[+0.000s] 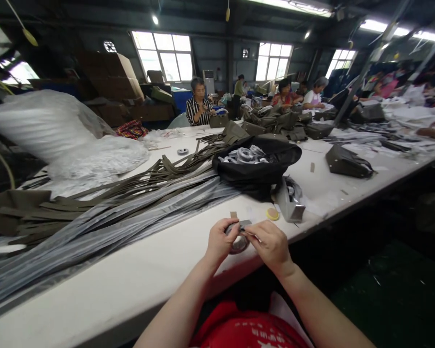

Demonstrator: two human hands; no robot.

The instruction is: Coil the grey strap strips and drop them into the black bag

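Over the near edge of the tabletop (159, 261): one small grey strip (245, 223), held between two bare hands. Left hand (219, 241): thumb and fingers closed on the strip. Right hand (272, 244): fingertips pinched narrow on its near end. Just below the strip, between the hands: one round roll (239, 246), partly hidden. Just beyond: one small tan patch (233, 214); to its right, one yellow-rimmed disc (272, 214). Beside the disc: one grey pouch (295, 212), standing open, contents unclear. Farther back: one black bag (239, 175), open, filled with grey coils (245, 154). Leftward from it: long grey strips (130, 209) and olive straps (166, 166), in bundles. Far right: one dark handbag (346, 160), lying tilted. Across the tabletop: one person in a striped shirt (194, 112).
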